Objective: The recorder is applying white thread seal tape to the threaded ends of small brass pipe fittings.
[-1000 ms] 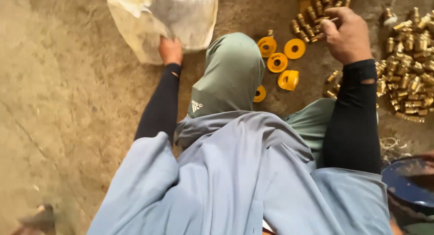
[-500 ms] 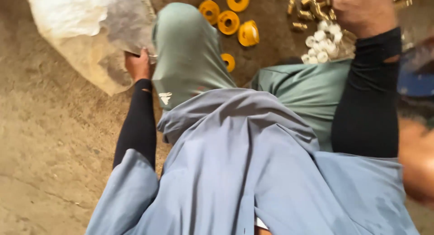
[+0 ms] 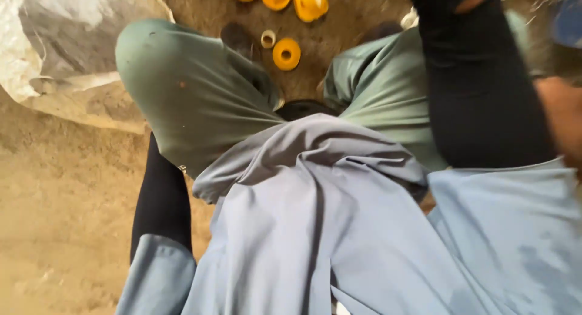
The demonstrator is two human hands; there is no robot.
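Observation:
I am looking down at my own lap: a grey-blue shirt (image 3: 315, 230) and green trousers, with the left knee (image 3: 188, 85) raised. My left arm in a black sleeve (image 3: 160, 200) runs up behind that knee, and the hand is hidden. My right forearm, also in a black sleeve (image 3: 479, 79), reaches to the top edge, where the hand is cut off. Yellow ring-shaped parts (image 3: 286, 53) and a small cream ring (image 3: 267, 38) lie on the ground between my knees.
A white plastic sack (image 3: 54, 42) lies on the sandy ground at the upper left. More yellow parts (image 3: 310, 1) sit at the top edge. A blue object (image 3: 567, 18) and a blurred skin-toned shape (image 3: 564, 121) show at the right.
The view has tilted down and closer to my lap. The sack, the yellow parts and both hands have slid up and out of sight; the brass pieces are no longer in view.

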